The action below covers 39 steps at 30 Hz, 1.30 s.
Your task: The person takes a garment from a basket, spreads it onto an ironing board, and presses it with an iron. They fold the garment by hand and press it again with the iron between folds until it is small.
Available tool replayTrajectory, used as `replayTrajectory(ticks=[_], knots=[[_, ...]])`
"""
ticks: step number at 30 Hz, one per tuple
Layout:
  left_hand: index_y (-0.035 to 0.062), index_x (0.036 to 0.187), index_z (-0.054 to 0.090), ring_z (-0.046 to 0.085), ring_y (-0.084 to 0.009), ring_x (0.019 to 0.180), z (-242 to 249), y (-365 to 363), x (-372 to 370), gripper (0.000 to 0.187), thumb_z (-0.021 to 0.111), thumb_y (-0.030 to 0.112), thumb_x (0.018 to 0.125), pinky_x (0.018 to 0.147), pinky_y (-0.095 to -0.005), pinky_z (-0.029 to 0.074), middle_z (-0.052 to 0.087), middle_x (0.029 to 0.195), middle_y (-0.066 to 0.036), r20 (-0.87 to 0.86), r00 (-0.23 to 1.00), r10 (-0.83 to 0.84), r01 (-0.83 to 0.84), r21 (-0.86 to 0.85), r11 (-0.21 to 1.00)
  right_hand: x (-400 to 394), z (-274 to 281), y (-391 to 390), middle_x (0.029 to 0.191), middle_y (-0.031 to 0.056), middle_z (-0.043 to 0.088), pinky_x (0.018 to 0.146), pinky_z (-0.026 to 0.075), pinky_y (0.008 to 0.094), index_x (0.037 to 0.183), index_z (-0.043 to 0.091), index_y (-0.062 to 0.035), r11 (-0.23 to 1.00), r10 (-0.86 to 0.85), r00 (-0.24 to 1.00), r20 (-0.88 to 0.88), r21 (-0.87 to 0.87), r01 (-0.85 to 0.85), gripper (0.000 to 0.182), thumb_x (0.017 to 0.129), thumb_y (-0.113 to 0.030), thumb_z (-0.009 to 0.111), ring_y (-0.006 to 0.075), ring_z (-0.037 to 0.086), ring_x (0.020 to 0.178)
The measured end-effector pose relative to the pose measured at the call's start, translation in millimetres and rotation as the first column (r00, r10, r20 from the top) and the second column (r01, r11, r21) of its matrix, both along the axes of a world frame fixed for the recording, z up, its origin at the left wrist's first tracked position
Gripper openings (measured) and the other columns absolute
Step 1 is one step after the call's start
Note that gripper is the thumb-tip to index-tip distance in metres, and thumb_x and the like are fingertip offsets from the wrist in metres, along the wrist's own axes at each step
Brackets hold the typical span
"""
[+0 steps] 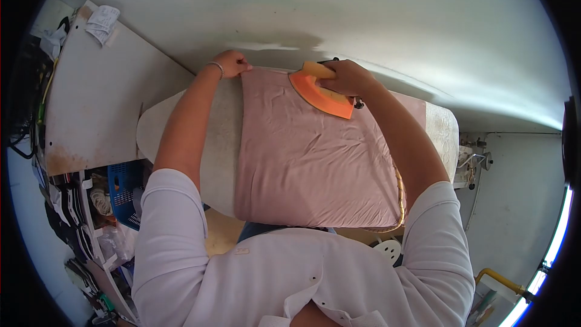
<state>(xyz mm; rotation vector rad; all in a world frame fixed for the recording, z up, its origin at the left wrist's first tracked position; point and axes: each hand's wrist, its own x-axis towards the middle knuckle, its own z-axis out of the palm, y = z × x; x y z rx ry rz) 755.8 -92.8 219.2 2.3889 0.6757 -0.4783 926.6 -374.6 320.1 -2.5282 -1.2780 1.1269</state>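
Wall (387,9) just beyond pink cloth (302,163)

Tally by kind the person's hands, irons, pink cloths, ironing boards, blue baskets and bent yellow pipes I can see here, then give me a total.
Hands: 2, the left hand and the right hand
Iron: 1
Pink cloth: 1, as far as it shows
Ironing board: 1
Blue basket: 1
Bent yellow pipe: 1
Total: 7
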Motion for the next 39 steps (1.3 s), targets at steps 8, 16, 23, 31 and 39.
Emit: replayTrajectory(ticks=[8, 16, 23, 31, 39], knots=[[0.0078, 0.118, 0.051, 0.055, -0.0310, 0.099, -16, -66, -42, 0.035, 0.058, 0.021, 0.086, 0.087, -0.0453, 0.040, 0.058, 0.105, -0.012, 0.642, 0.757, 0.123, -0.390, 0.293, 0.873, -35, -11, 59, 0.095, 0.0093, 0.065, 0.048, 0.055, 0.0340, 0.126, 0.055, -0.0181, 0.993, 0.101, 0.995, -0.015, 0.063, -0.100, 0.049, 0.083, -0.040, 0.062, 0.0230, 0.062, 0.048], [0.0104, 0.147, 0.026, 0.014, -0.0262, 0.143, -33, -252, -242, 0.082, 0.048, 0.057, 0.084, 0.108, -0.0641, 0.003, 0.018, 0.155, -0.010, 0.314, 0.923, -0.225, 0.150, 0.244, 0.958, -51, -31, 100, 0.093, 0.0105, 0.065, 0.057, 0.054, 0.0363, 0.121, 0.056, -0.0123, 0.966, 0.150, 0.986, 0.074, 0.199, -0.162, 0.047, 0.084, -0.041, 0.061, 0.0245, 0.065, 0.060], [0.0046, 0.142, 0.032, 0.022, -0.0308, 0.140, -20, -260, -301, 0.077, 0.051, 0.051, 0.084, 0.106, -0.0626, 0.009, 0.024, 0.151, -0.015, 0.185, 0.965, -0.187, 0.126, 0.299, 0.946, -83, 4, 91, 0.112, 0.0118, 0.063, 0.081, 0.051, 0.0382, 0.125, 0.055, -0.0168, 0.984, 0.129, 0.992, 0.006, 0.123, -0.129, 0.054, 0.081, -0.047, 0.062, 0.0239, 0.063, 0.097], [0.0006, 0.110, 0.049, 0.047, -0.0161, 0.090, -30, -206, -302, 0.025, 0.045, 0.021, 0.096, 0.083, -0.0289, 0.040, 0.051, 0.104, -0.009, 0.720, 0.273, 0.638, -0.587, -0.401, 0.704, -193, -25, 42, 0.105, 0.0118, 0.066, 0.081, 0.050, 0.0425, 0.124, 0.055, -0.0142, 0.838, 0.532, 0.840, -0.106, 0.204, -0.505, 0.056, 0.079, -0.047, 0.063, 0.0305, 0.063, 0.099], [0.0019, 0.114, 0.052, 0.057, -0.0165, 0.081, -5, -170, -185, 0.030, 0.053, 0.024, 0.094, 0.073, -0.0319, 0.047, 0.057, 0.098, -0.007, 0.502, 0.686, 0.526, -0.480, -0.231, 0.846, -87, -54, -48, 0.104, 0.0204, 0.064, 0.078, 0.049, 0.0460, 0.121, 0.053, -0.0058, 0.892, -0.328, 0.945, 0.000, 0.329, 0.310, 0.054, 0.085, -0.046, 0.056, 0.0374, 0.062, 0.095]])
